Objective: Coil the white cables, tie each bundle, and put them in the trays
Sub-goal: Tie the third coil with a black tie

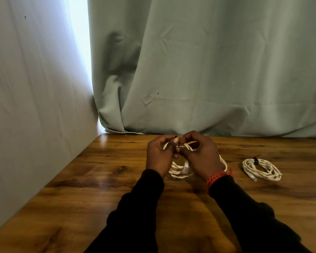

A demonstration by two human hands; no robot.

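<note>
Wooden table [80, 179], both hands pinching coil [181, 170] mid-table, far from edges

Glossy wood-grain table [98, 179], matt cloth curtain [208, 70], white braided-looking cables [261, 169].

Cream-white coiled cable bundle [261, 170] with black tie [256, 160]; brown wood-grain table [98, 179]; pale green curtain [208, 70]; red braided wristband [216, 178]; black sleeves [139, 212].

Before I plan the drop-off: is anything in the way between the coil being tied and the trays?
Cannot tell: no tray is in view. Both hands, left hand and right hand, hold the coil over the table. The only other object is a tied bundle lying to the right.
</note>
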